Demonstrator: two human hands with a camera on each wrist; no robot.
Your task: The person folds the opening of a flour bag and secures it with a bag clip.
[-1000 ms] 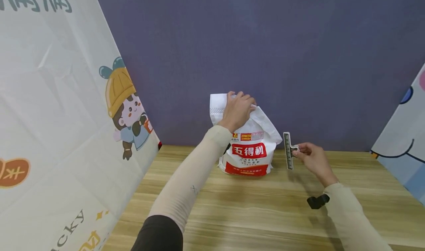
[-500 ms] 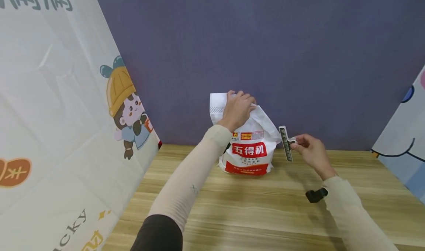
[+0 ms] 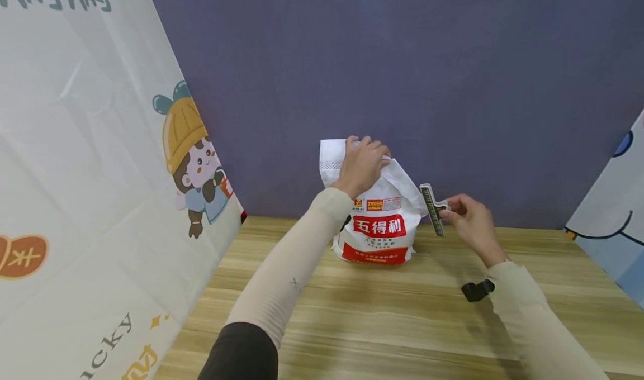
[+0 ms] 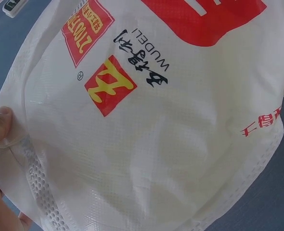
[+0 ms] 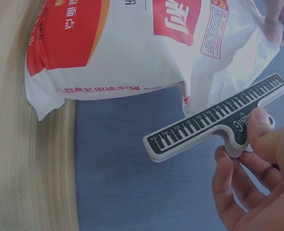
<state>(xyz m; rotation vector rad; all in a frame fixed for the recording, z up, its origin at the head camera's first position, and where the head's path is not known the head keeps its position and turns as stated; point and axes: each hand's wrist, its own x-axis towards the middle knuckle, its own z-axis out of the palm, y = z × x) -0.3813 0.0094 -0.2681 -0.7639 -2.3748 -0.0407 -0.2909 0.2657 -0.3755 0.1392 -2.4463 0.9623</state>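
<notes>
A white flour bag (image 3: 374, 201) with red printing stands on the wooden table against the dark backdrop. My left hand (image 3: 361, 167) grips its gathered top; in the left wrist view the thumb (image 4: 1, 122) presses the white fabric by the perforated band. To the right of the bag, my right hand (image 3: 472, 223) pinches a long clip (image 3: 431, 209) by its handle. The clip is black with a pale rim and a piano-key pattern, as the right wrist view shows (image 5: 214, 118). It tilts close beside the bag's upper right edge; whether they touch I cannot tell.
The wooden table (image 3: 372, 318) stretches in front of the bag. A blue-grey backdrop (image 3: 402, 61) rises right behind it. White printed sheets flank both sides, with a cartoon figure on the left sheet (image 3: 100, 145).
My right hand has moved up and left, bringing the clip nearer the bag and tilting it from almost upright. The left hand keeps its grip on the bag's top.
</notes>
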